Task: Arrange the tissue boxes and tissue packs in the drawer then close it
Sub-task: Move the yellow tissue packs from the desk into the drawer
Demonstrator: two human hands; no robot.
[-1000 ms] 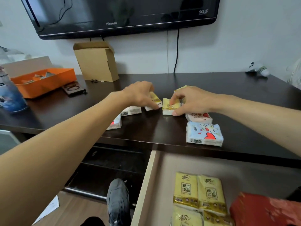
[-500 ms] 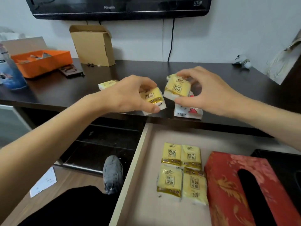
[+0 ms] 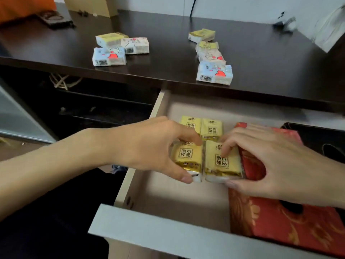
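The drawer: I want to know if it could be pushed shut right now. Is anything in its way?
Yes. Both hands are inside the drawer: the left hand and the right hand each grip a yellow tissue pack, beside the red tissue box. Nothing else visibly blocks it.

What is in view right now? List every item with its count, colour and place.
Held tissue packs: two, yellow, side by side in the drawer, one in each hand.
Back tissue packs: two, yellow, behind the held ones.
Red tissue box: one, right side of the drawer.
Black item: one, right of the red box; unclear what it is.
Drawer: one, pale, open.
Yellow table packs: three, on the tabletop.
Patterned packs: four, white or blue with red, on the tabletop.
Tabletop: one, dark brown.
Cardboard box: one, tan, far edge.
Orange box: one, far left.
Left hand: grips the left pack.
Right hand: grips the right pack.
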